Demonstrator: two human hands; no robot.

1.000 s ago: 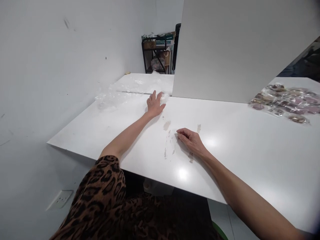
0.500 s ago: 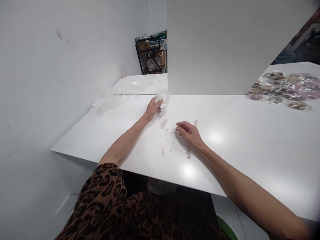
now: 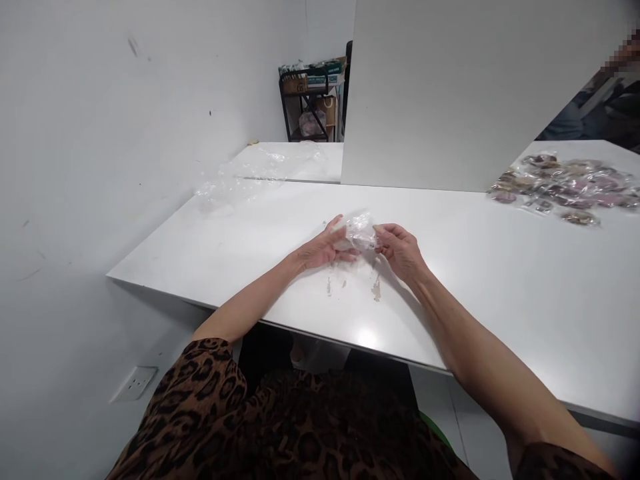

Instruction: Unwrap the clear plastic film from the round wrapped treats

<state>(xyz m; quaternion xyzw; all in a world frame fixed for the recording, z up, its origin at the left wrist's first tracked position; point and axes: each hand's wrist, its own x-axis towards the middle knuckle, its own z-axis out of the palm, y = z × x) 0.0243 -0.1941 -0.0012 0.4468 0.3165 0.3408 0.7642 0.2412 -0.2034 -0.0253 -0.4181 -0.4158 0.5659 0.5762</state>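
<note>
A small crumpled bag of clear plastic film (image 3: 361,232) is held just above the middle of a wide white bench (image 3: 500,287), pinched between two bare hands. The left hand (image 3: 324,249) grasps its left side with thumb and fingers, and the right hand (image 3: 400,249) grips its right edge with the fingertips. Pale scuffed patches (image 3: 376,289) are seen on the bench surface directly beneath the hands. A loose heap of clear plastic sheeting (image 3: 235,187) is spread at the far left of the bench, well apart from the hands. A tall white upright panel (image 3: 450,93) stands along the far edge and blocks the view behind it. At the far right, a pile of small purple and brown packets in clear wrapping (image 3: 565,190) is laid out. A black metal shelf rack holding boxes (image 3: 313,100) is visible in the far corner. A leopard-print sleeve (image 3: 210,407) covers the left upper arm.
</note>
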